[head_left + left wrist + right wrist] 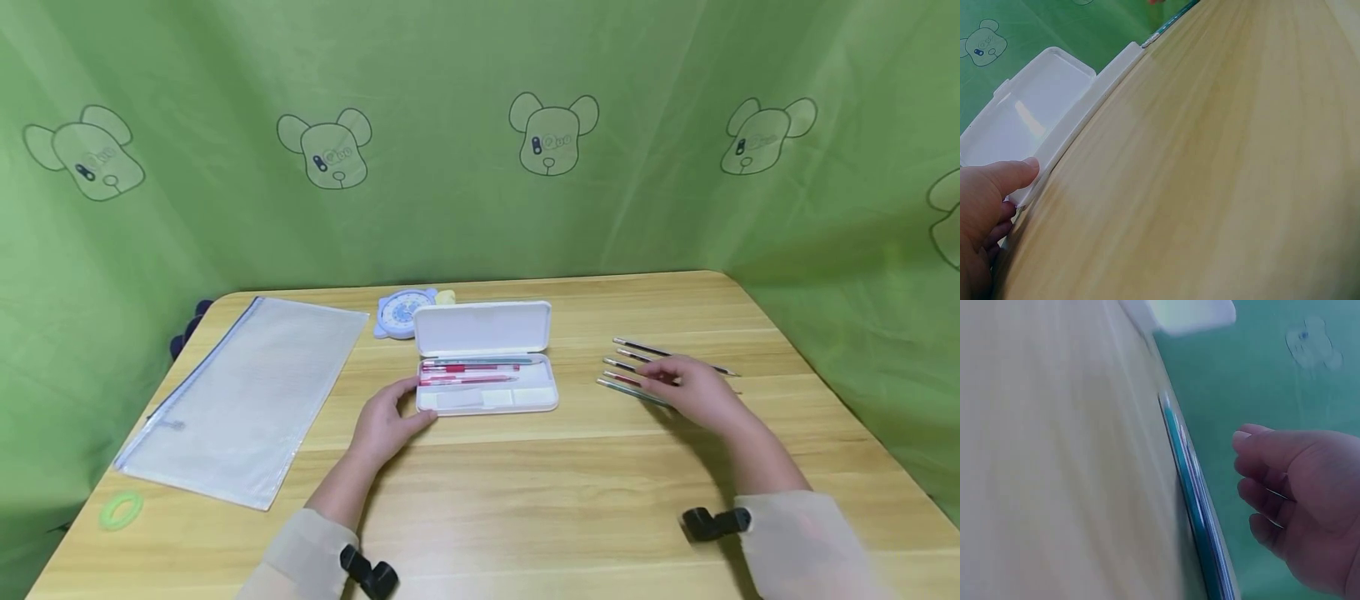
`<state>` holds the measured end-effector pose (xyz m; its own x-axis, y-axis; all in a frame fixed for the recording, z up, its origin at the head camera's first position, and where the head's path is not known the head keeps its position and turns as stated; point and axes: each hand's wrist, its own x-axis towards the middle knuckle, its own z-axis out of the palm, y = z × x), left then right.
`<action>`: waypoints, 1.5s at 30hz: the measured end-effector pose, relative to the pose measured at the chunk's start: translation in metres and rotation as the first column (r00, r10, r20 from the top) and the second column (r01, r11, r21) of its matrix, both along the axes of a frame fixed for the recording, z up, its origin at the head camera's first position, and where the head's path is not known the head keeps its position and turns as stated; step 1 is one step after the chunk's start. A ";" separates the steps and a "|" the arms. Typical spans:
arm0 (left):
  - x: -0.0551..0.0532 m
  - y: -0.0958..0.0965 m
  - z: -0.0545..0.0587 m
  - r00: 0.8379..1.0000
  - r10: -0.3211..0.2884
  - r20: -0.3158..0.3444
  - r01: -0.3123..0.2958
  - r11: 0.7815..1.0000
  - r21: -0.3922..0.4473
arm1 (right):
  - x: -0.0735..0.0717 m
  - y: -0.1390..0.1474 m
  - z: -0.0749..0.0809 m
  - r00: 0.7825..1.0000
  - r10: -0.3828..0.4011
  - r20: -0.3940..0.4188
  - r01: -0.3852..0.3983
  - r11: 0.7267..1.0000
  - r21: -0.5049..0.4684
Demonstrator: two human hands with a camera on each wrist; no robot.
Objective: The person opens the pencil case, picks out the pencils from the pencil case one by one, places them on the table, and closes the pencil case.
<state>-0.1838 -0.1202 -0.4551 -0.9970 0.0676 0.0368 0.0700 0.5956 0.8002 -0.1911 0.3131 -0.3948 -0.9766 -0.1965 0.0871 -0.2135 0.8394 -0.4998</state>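
Note:
A white pencil case (pixel 528 400) lies with its lid (pixel 483 329) raised at the back. Inside are red pens (pixel 472 380), a teal pen (pixel 480 362) and white pieces in the front strip. My left hand (pixel 384 425) grips the case's left end, thumb on the front edge, as the left wrist view also shows. On the right, several slim pens (pixel 630 390) lie side by side in a loose row. Over them hovers my right hand (pixel 697 392); in the right wrist view its fingers (pixel 1263 494) are loosely bent with nothing visible between them, apart from the teal pen (pixel 1188 481).
A clear zip pouch (pixel 247 400) with a blue zip lies on the left of the wooden table (pixel 555 508). Nearer me is a green ring (pixel 120 510). Behind the case sits a blue clock-faced item (pixel 397 315). Green curtain (pixel 450 217) surrounds the far edges.

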 end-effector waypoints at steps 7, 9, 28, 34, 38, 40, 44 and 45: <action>0.001 0.000 0.000 1.000 -0.001 -0.009 0.001 1.000 0.004 | -0.020 -0.048 0.000 0.997 0.075 0.036 -0.073 0.996 -0.052; 0.001 0.000 0.000 1.000 -0.001 -0.009 0.001 1.000 0.007 | -0.025 -0.061 -0.002 0.995 0.088 0.048 -0.085 0.994 -0.067; 0.001 0.000 0.001 1.000 -0.002 -0.010 0.002 1.000 0.005 | -0.057 -0.139 -0.011 0.978 0.143 0.152 -0.133 0.989 -0.071; 0.000 0.000 0.000 1.000 -0.003 -0.007 0.003 1.000 -0.001 | -0.060 -0.147 -0.013 0.972 0.163 0.171 -0.165 0.986 -0.002; 0.000 0.000 0.001 1.000 -0.002 -0.002 0.002 1.000 -0.002 | -0.061 -0.150 -0.014 0.972 0.160 0.174 -0.170 0.985 0.040; 0.000 0.000 0.001 1.000 0.000 -0.001 0.000 1.000 0.001 | -0.062 -0.152 -0.015 0.973 0.152 0.174 -0.163 0.985 0.056; 0.000 0.000 0.001 1.000 -0.001 -0.010 0.001 1.000 0.004 | -0.062 -0.155 -0.014 0.976 0.147 0.164 -0.166 0.980 0.107; 0.000 -0.001 0.001 1.000 -0.001 -0.012 0.001 1.000 0.006 | -0.062 -0.157 -0.013 0.976 0.144 0.161 -0.164 0.979 0.121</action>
<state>-0.1834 -0.1207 -0.4544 -0.9964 0.0686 0.0492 0.0803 0.5909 0.8027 -0.2534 0.1565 -0.4079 -0.9335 -0.3458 -0.0953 -0.2767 0.8633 -0.4221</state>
